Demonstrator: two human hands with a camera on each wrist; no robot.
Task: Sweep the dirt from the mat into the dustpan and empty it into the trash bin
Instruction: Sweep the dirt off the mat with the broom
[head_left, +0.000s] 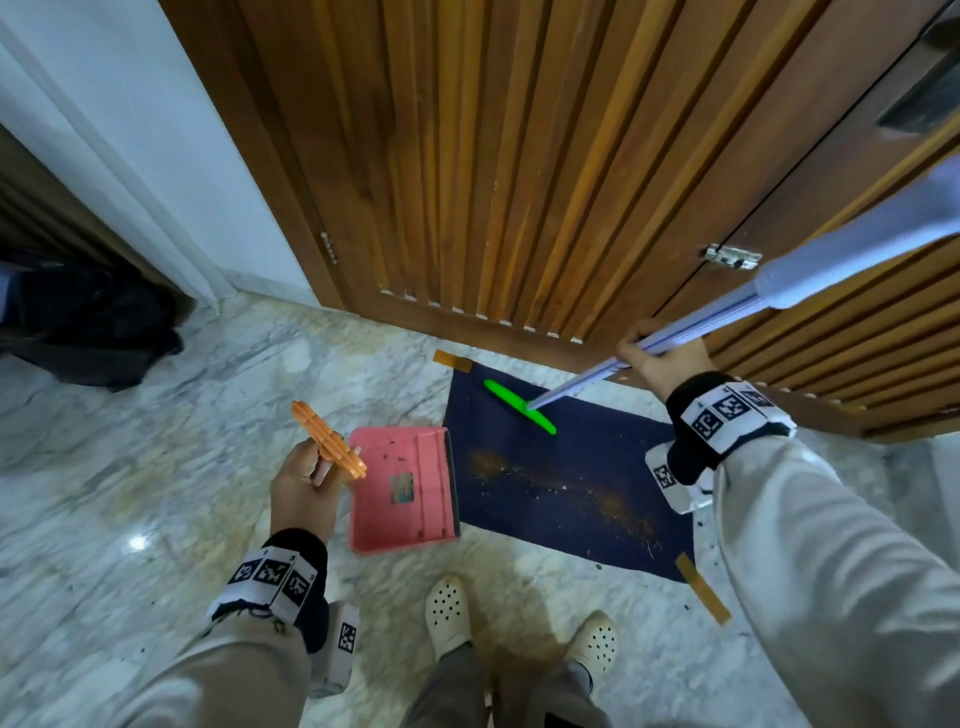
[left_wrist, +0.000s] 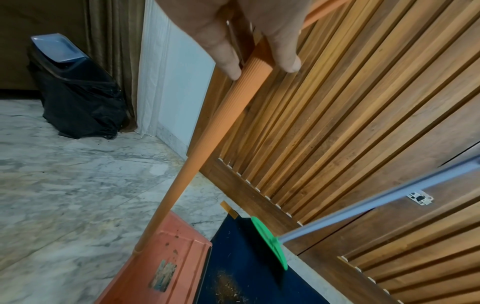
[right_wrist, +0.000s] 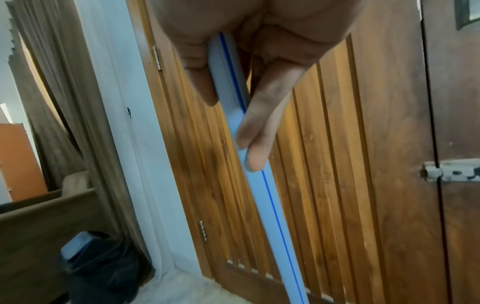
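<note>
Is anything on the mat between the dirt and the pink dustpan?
Nothing visible. The dirt lies on bare mat right up to the dustpan lip; the broom head sits behind it, near the door.

Marble floor (head_left: 156, 441) — slatted wooden door (head_left: 519, 156), white wall (head_left: 130, 130), brown curtain (left_wrist: 114, 51).

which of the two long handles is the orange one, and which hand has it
The dustpan handle, held by the left hand. The other, the broom handle in the right hand, is pale blue.
</note>
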